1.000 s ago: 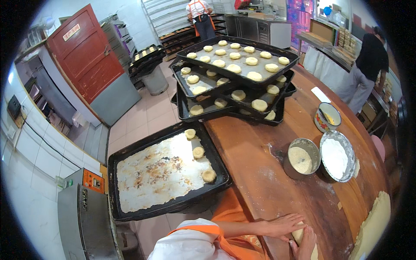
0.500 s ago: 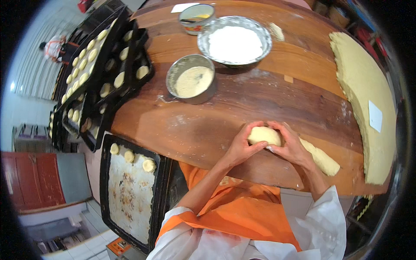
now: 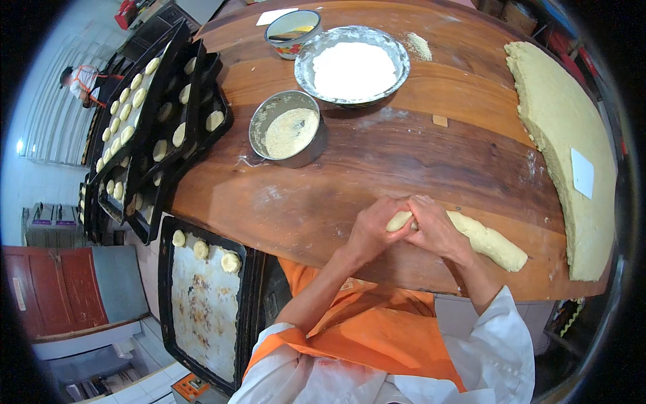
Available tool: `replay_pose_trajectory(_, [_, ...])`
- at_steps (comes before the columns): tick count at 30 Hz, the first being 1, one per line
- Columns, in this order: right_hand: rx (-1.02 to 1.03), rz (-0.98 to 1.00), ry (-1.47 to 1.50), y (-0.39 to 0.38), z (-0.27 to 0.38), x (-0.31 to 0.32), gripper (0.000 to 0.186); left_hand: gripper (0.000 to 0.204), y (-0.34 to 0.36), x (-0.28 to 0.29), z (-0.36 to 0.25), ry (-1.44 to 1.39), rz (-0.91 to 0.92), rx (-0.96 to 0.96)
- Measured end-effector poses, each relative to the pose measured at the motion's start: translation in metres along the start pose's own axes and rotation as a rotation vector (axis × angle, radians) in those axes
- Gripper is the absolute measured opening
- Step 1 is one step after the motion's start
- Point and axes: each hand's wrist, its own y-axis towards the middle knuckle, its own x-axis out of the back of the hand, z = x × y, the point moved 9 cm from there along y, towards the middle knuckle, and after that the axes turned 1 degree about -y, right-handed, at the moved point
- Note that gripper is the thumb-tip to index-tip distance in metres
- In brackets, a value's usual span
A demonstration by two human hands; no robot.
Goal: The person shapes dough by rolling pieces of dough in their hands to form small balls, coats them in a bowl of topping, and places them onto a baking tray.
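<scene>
someone in an orange apron (image 3: 404, 347) is standing at the near edge of the wooden tabletop (image 3: 323, 202). the left hand (image 3: 370, 227) is curling around a pale piece of dough (image 3: 398, 221), and the right hand (image 3: 436, 225) is holding it from the other side, the fingers of the 2 hands meeting at the top. the grip is looking narrow, both hands closing in on that 1 piece; most of it is hiding behind the fingers, with a smooth end showing. from over here i cannot tell whether it is touching the wood.

just beside the right hand, a dough log (image 3: 490, 242) is lying on the tabletop, and farther right a broad sheet of dough (image 3: 555, 135) is bearing a white card (image 3: 583, 173).

to my eye, the step in hand is shaping the piece between the palms. the next move, i'd judge, is calling for even pressure from both sides, gentle enough to spare the dough from tearing.

to the left, a dark-rimmed tray (image 3: 202, 306) is sitting beside the tabletop, carrying 3 dough rounds (image 3: 201, 250) at its far end. beyond the hands, a metal pot (image 3: 306, 156), a basin (image 3: 363, 102) of white powder (image 3: 355, 71) and an enamel bowl (image 3: 289, 48) are standing near one another.
</scene>
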Motion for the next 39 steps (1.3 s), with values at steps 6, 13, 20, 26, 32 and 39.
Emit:
replay_pose_trajectory(6, [0.237,-0.245,0.252,-0.004,0.022,0.017,0.076,0.013,-0.009,0.01,0.038,-1.173,-0.273,0.396])
replay_pose_trajectory(13, [0.257,-0.668,0.908,0.02,0.064,0.02,0.069,0.033,-0.013,0.021,-0.014,-0.66,-0.346,0.08])
replay_pose_trajectory(20, [0.39,-0.61,0.484,0.011,0.095,-0.012,0.066,0.057,-0.033,0.04,0.019,-0.739,-0.313,0.289])
replay_pose_trajectory(26, [0.364,-0.57,0.748,0.031,0.083,-0.014,0.054,0.07,-0.034,0.048,-0.003,-0.847,-0.402,0.264])
replay_pose_trajectory(32, [0.151,-0.525,1.227,0.034,0.065,-0.034,0.048,0.048,-0.03,0.062,0.0,-0.511,-0.349,0.203])
replay_pose_trajectory(39, [0.217,-0.407,1.355,0.048,0.078,-0.023,0.058,0.046,-0.03,0.07,-0.018,0.087,-0.093,-0.002])
